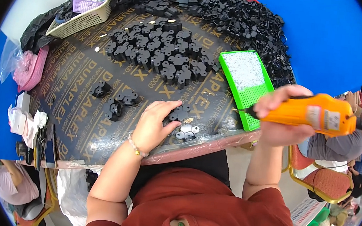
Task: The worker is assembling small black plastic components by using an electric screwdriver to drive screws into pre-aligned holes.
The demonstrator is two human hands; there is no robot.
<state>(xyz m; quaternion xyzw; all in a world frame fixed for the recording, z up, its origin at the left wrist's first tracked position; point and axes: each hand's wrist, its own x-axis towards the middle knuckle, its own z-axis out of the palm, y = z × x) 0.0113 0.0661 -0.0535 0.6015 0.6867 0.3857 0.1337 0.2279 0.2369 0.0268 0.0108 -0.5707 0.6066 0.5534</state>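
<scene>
Left hand (154,123) pressing flat, clasping nothing, on black part (181,112), right hand (281,118) clenched round orange screwdriver (309,116) — could skid off if pressure eases.

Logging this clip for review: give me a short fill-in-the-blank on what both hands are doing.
1. The right hand grips an ____ electric screwdriver.
2. The left hand rests on small black plastic parts on the ____ board.
3. The green tray lies nearer the ____ hand.

Missing words: orange; dark; right
</scene>
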